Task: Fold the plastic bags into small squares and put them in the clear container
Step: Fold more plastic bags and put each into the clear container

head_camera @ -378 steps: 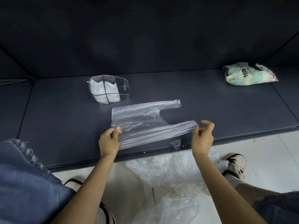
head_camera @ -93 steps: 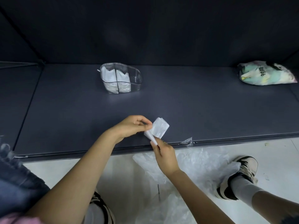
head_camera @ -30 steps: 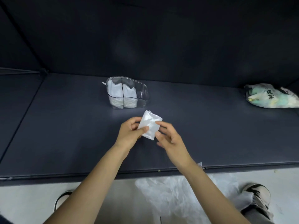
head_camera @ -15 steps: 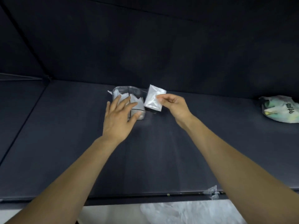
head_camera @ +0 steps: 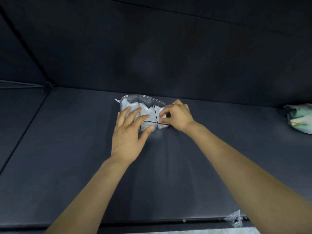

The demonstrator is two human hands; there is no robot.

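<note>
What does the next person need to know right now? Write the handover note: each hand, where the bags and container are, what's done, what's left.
Left hand: open, straight fingers resting against the near left side of the clear container, steadying it.
Right hand: fingers pinch a folded bag and push it into the container's right end.
Container: at the middle of the dark surface, with other folded bags already inside, either side of a divider.
Done: this bag is folded and mostly in.
Left: let go and seat it. A scrap of clear plastic lies at the near edge; a printed pouch sits at far right.
</note>
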